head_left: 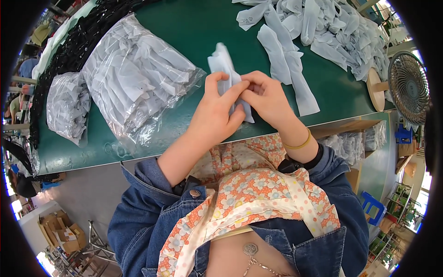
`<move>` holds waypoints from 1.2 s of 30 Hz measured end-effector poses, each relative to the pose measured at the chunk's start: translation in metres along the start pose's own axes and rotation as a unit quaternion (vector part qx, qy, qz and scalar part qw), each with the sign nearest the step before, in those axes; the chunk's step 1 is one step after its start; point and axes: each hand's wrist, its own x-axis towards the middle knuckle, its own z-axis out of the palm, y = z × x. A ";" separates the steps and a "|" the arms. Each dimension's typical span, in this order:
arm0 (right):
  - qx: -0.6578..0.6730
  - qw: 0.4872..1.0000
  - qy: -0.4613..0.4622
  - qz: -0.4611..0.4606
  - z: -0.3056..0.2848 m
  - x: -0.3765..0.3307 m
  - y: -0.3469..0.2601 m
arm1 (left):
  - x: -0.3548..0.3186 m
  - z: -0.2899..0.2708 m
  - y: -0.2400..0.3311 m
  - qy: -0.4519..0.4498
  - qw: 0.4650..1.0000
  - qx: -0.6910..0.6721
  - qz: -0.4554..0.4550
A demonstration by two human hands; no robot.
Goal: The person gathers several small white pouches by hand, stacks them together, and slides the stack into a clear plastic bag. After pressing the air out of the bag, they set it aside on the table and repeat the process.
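Observation:
Near the table's front edge, my two hands meet over a narrow frosted plastic bag (222,59), whitish and creased, its upper end pointing away from me. My left hand (214,108) is wrapped round its middle, with thumb and fingers closed on it. Beside it, my right hand (268,98) pinches at the bag's right edge, fingertips close to my left thumb. What lies inside the bag cannot be made out. Two similar frosted bags (302,85) lie flat just right of my hands, and a loose heap of them (341,34) spreads over the far right.
A large clear sack (138,69) stuffed with frosted bags lies on the green table (184,23) at left, a smaller filled sack (69,106) beside it. Black cord-like pieces (64,60) line the far left edge. A small fan (408,85) stands at right.

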 end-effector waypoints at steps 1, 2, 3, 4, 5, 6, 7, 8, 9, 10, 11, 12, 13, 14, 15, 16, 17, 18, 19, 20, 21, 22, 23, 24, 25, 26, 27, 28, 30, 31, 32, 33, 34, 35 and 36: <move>0.024 0.999 -0.029 -0.009 -0.005 -0.001 -0.001 | 0.000 0.000 0.000 0.007 1.000 0.015 0.007; 0.048 0.997 -0.058 -0.019 -0.011 -0.002 -0.002 | 0.000 0.000 0.000 0.005 1.000 0.015 0.009; 0.073 0.993 -0.087 -0.029 -0.016 -0.002 -0.002 | -0.001 0.000 -0.001 -0.001 1.000 0.017 0.004; 0.073 0.993 -0.084 -0.030 -0.021 -0.001 -0.002 | -0.001 0.000 -0.001 -0.008 1.000 0.019 -0.001; -0.143 0.982 0.024 -0.122 -0.028 0.002 -0.002 | -0.001 0.001 -0.001 -0.014 1.000 0.021 -0.007; -0.351 0.904 0.130 -0.206 -0.034 0.006 -0.001 | -0.001 0.002 -0.001 -0.015 1.000 0.020 -0.007; -0.535 0.766 0.227 -0.275 -0.037 0.008 -0.001 | -0.001 0.002 -0.001 -0.005 1.000 0.021 -0.002; -0.535 0.766 0.228 -0.274 -0.038 0.010 0.001 | 0.000 0.003 -0.003 0.005 1.000 0.020 0.004; -0.551 0.763 0.225 -0.253 -0.038 0.011 0.005 | 0.000 0.003 -0.003 0.014 1.000 0.019 0.009; -0.566 0.759 0.222 -0.233 -0.037 0.011 0.008 | 0.000 0.003 -0.003 0.012 1.000 0.018 0.010; -0.581 0.755 0.218 -0.213 -0.037 0.011 0.011 | 0.000 0.003 -0.003 0.011 1.000 0.017 0.007; -0.582 0.755 0.219 -0.211 -0.038 0.008 0.010 | 0.000 0.002 -0.003 0.009 1.000 0.015 0.005; -0.559 0.774 0.216 -0.203 -0.037 0.005 0.007 | 0.000 0.001 -0.003 0.012 1.000 0.015 0.001; -0.536 0.793 0.213 -0.195 -0.036 0.000 0.003 | 0.000 0.000 -0.004 0.013 1.000 0.015 -0.001; -0.513 0.812 0.209 -0.186 -0.036 -0.004 0.001 | -0.001 0.001 -0.004 0.013 1.000 0.015 -0.001; -0.513 0.812 0.206 -0.187 -0.037 -0.007 -0.001 | -0.001 0.001 -0.004 0.012 1.000 0.015 -0.001; -0.448 0.864 0.176 -0.146 -0.038 -0.010 -0.003 | -0.002 0.002 -0.005 0.011 1.000 0.016 -0.001; -0.380 0.907 0.149 -0.102 -0.040 -0.012 -0.005 | -0.001 0.001 -0.005 0.010 1.000 0.015 -0.001; -0.307 0.942 0.120 -0.056 -0.042 -0.014 -0.006 | 0.000 0.001 -0.004 0.012 1.000 0.019 0.003; -0.308 0.942 0.120 -0.056 -0.043 -0.016 -0.005 | 0.001 0.001 -0.004 0.014 1.000 0.024 0.008; -0.274 0.949 0.139 -0.076 -0.044 -0.017 -0.003 | 0.001 0.001 -0.004 0.016 0.999 0.029 0.013; -0.241 0.953 0.157 -0.096 -0.044 -0.019 -0.001 | 0.001 0.001 -0.004 0.015 0.999 0.028 0.014; -0.206 0.956 0.174 -0.117 -0.045 -0.019 0.000 | 0.001 0.001 -0.004 0.017 0.999 0.029 0.014; -0.206 0.956 0.173 -0.117 -0.045 -0.019 -0.001 | 0.000 0.001 -0.005 0.018 0.999 0.030 0.015; -0.160 0.962 0.183 -0.124 -0.047 -0.018 -0.004 | 0.000 0.001 -0.005 0.019 0.999 0.031 0.016; -0.113 0.966 0.192 -0.132 -0.048 -0.017 -0.007 | -0.001 0.001 -0.004 0.019 0.999 0.031 0.016; -0.066 0.967 0.201 -0.138 -0.048 -0.017 -0.011 | -0.002 0.001 -0.004 0.017 0.999 0.031 0.012; -0.067 0.967 0.201 -0.139 -0.048 -0.018 -0.015 | -0.002 0.000 -0.004 0.015 0.999 0.030 0.008; -0.005 0.957 0.205 -0.207 -0.044 -0.025 -0.026 | -0.002 0.001 -0.004 0.013 0.999 0.030 0.004; 0.026 0.948 0.206 -0.241 -0.043 -0.026 -0.028 | -0.001 0.001 -0.005 0.015 1.000 0.024 0.003; 0.025 0.948 0.205 -0.241 -0.044 -0.025 -0.029 | -0.001 0.001 -0.005 0.018 1.000 0.018 0.003; 0.011 0.942 0.203 -0.267 -0.046 -0.023 -0.030 | -0.001 0.002 -0.006 0.018 1.000 0.012 0.002; -0.004 0.935 0.201 -0.292 -0.048 -0.022 -0.030 | -0.001 0.002 -0.006 0.018 1.000 0.011 0.003; -0.018 0.927 0.198 -0.318 -0.049 -0.021 -0.031 | -0.001 0.002 -0.006 0.018 1.000 0.010 0.001; -0.018 0.927 0.199 -0.318 -0.049 -0.021 -0.031 | -0.001 0.002 -0.006 0.018 1.000 0.008 0.000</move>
